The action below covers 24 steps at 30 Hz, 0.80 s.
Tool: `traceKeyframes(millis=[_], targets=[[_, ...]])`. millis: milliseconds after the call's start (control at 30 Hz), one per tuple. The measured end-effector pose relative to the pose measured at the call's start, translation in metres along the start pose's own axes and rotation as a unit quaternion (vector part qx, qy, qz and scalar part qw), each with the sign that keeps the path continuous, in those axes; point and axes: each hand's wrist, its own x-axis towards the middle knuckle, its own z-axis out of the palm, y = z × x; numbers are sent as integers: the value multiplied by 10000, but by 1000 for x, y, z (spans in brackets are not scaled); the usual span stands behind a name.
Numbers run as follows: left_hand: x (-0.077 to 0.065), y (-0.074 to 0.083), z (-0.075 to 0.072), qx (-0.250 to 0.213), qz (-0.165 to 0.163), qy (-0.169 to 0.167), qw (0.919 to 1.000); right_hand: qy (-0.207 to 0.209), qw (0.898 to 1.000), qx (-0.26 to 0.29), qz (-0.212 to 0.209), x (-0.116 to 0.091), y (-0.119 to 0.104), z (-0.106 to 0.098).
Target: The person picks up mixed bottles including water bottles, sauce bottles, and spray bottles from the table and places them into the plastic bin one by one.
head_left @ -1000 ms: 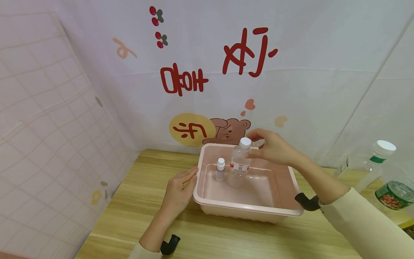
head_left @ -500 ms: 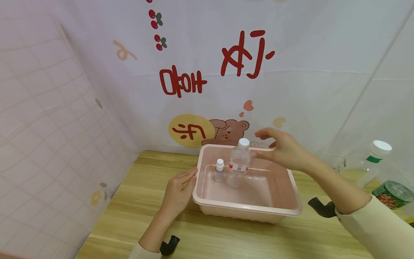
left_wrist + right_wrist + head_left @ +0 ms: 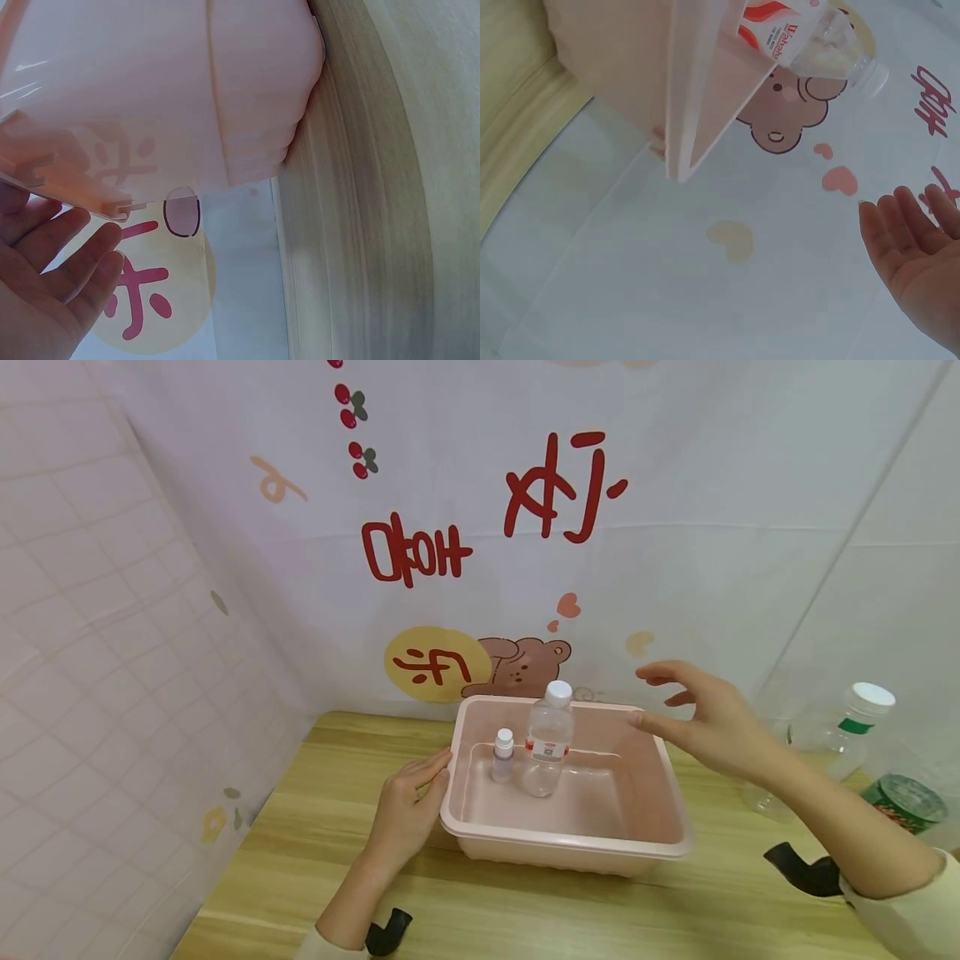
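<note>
One tall transparent plastic bottle (image 3: 550,739), best skirted gently: my right hand (image 3: 708,718), fingers apart; left hand (image 3: 407,804), unclenched, against pink plastic tub (image 3: 562,839).

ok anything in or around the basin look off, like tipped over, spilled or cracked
Nothing stands out. The Wahaha bottle and the small white-capped bottle stand upright in the pink basin, both capped. No spill shows on the wood-grain table, and no crack is visible in the basin.
</note>
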Motion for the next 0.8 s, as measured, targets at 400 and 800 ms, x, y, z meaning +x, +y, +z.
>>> traceKeyframes(millis=[400,800], targets=[[0,-1,1,21,33,30,10000,445,9982,-223,325,-39,28,-34],[-1,-1,2,-96,-65,42,9999,1425,9879,-540,295,-80,56,-64]])
